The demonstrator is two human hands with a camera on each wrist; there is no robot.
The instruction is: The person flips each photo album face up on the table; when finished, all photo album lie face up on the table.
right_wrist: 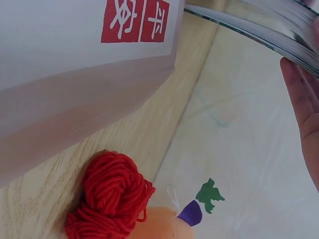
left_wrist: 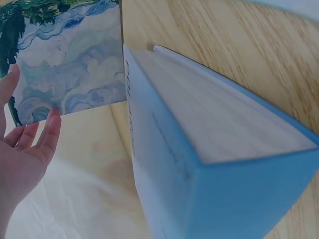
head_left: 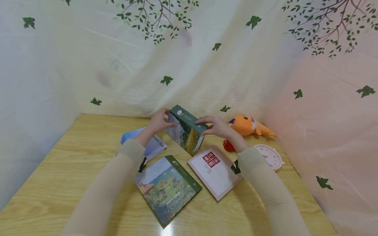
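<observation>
A photo album [head_left: 186, 132] with a painted landscape cover stands on edge near the back of the table, its dark green spine uppermost. My left hand [head_left: 160, 122] grips its left end; in the left wrist view the thumb lies across the cover and the other fingers are at its edge. At the right end, my right hand [head_left: 217, 126] holds the album near the spine, its page edges showing in the right wrist view. Just below my left wrist is a blue Polaroid album [left_wrist: 164, 139], standing with its covers slightly apart.
Nearer the front lie a second photo album [head_left: 168, 190] with a garden cover and a whitish book [head_left: 217, 173] with red characters. To the right are red yarn [head_left: 228, 146], an orange plush toy [head_left: 245, 125] and a pink-rimmed clock [head_left: 270, 156]. A printed curtain [head_left: 195, 65] backs the table.
</observation>
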